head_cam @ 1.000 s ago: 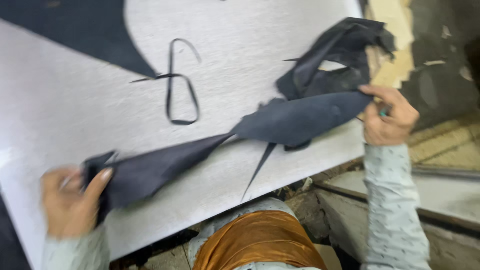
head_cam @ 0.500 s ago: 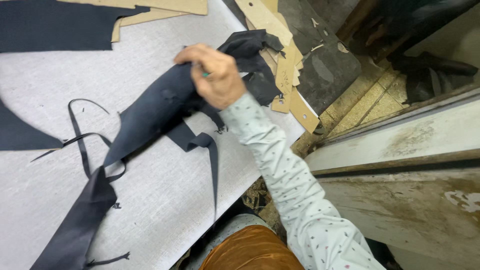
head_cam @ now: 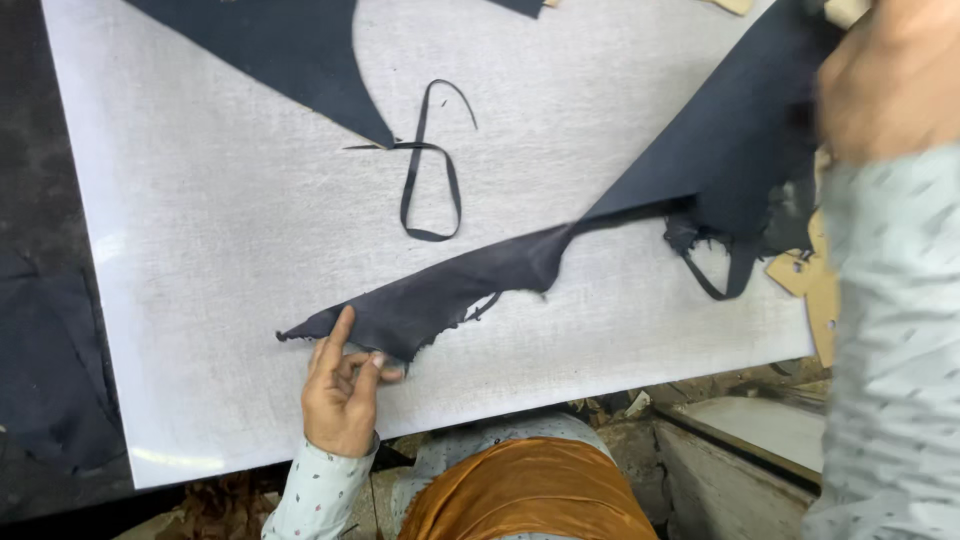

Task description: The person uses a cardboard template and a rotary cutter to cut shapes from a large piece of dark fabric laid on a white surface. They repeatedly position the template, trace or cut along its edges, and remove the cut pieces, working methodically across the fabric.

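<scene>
Nearest the viewer sat an orange-brown garment (head_cam: 530, 495) over the person's lap, below the near edge of the pale grey work board (head_cam: 230, 250). Just above that edge the left hand (head_cam: 340, 385) pinched the ragged near tip of a long dark navy fabric scrap (head_cam: 450, 290) between thumb and fingers, a patterned light sleeve at its wrist. The scrap ran diagonally from that tip toward the board's far right corner, where it widened and rose off the surface. There the right hand (head_cam: 890, 75), blurred and close to the lens, appeared clenched on the scrap's upper end, though the grasp itself was not plainly shown. A frayed loop (head_cam: 715, 270) hung from the scrap's right part, near tan cardboard pieces (head_cam: 805, 275) at the right edge. Mid-board lay a thin dark strip (head_cam: 430, 170) curled in a loop, touching the point of a large navy cut panel (head_cam: 290, 55) at the far edge. Risk, judged: the scrap narrowed to a thin neck at its middle, so tension between both hands could tear it; the dangling loop could snag the cardboard. No packages, labels or signs were visible.
</scene>
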